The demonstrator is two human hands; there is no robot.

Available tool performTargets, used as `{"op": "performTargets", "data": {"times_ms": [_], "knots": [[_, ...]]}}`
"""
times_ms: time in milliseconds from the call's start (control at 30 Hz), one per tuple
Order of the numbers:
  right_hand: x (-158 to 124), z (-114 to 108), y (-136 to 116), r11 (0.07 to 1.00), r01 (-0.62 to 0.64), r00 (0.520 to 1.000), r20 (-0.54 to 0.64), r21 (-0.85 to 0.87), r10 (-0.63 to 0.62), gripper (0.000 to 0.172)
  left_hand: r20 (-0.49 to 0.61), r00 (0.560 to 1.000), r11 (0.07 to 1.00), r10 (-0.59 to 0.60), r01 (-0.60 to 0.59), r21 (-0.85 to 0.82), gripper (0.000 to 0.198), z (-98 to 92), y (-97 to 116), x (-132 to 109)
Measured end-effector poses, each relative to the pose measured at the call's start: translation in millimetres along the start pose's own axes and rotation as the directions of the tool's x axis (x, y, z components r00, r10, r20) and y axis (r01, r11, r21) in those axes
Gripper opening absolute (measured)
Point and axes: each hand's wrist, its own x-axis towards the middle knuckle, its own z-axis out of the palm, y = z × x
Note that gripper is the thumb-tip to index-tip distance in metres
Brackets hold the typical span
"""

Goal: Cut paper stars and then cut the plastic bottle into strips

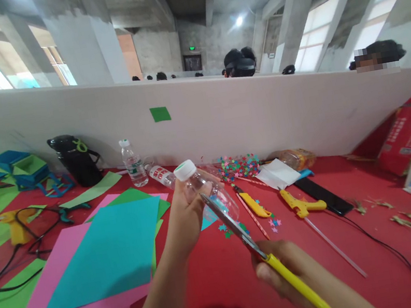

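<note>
My left hand is wrapped round a clear plastic bottle with a white cap, holding it tilted above the table with the cap up and to the left. My right hand grips scissors with yellow handles. Their steel blades look nearly closed and point up and left, the tips at the bottle beside my left thumb. Whether the tips touch the plastic, I cannot tell. Below the bottle, small coloured stars lie on the red table.
To the left lie sheets of blue paper, pink and green paper, and a yellow glue gun. A black flask and a water bottle stand by the white partition. On the right are a yellow cutter, another glue gun and a phone.
</note>
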Motion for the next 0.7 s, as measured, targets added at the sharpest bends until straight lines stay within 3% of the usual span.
{"op": "performTargets", "data": {"times_ms": [367,700], "knots": [[3.6,-3.0,4.5,0.999,-0.027,0.999,0.034,0.025,0.026,0.063,-0.028,1.000,0.998,-0.011,0.013,0.064,0.016,-1.9,0.2,0.7],[3.6,-5.8,11.0,0.999,0.018,0.999,0.048,0.032,-0.020,0.065,0.062,0.998,0.990,0.013,-0.021,0.142,0.022,5.4,4.5,-2.3]]}}
